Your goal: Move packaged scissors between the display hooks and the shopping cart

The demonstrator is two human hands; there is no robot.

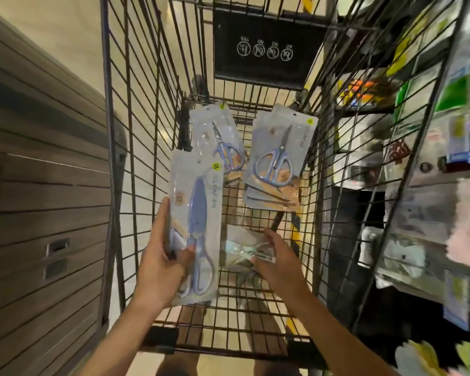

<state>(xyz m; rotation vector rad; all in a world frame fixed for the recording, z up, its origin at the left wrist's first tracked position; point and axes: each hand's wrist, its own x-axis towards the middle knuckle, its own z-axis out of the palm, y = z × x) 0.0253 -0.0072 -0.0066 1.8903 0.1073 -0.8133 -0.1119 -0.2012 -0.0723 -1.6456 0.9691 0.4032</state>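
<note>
Brown slatted wall panelling (38, 185) runs down one side of a cream shop floor, and a black wire shopping cart (114, 158) fills the middle of the view, seen from above.

Left hand (160, 264): thumb pressed on the front of a packaged pair of blue scissors with a blade cover (197, 226), fingers curled behind its edge, so the pack is gripped upright above the cart's near left corner. Behind that pack the hand seems to hold a second one, though only a dark edge shows.

Right hand (276, 263): fingers spread and bent down onto a blurred clear pack (246, 249) lying on the cart floor; whether they pinch it or only touch it cannot be told.

Inside the cart, farther off, lie two more groups. One pack of blue-handled scissors (223, 142) leans near the back left. A fanned stack of like packs (278, 161), at least three by their lower edges, rests against the right wall. Each front pack carries a yellow round sticker.

Folded against the cart's far end is a black child-seat flap (266, 50) with four white circle signs.

Beyond the right wire wall stand display shelves (423, 158) crowded with blurred packaged goods.
</note>
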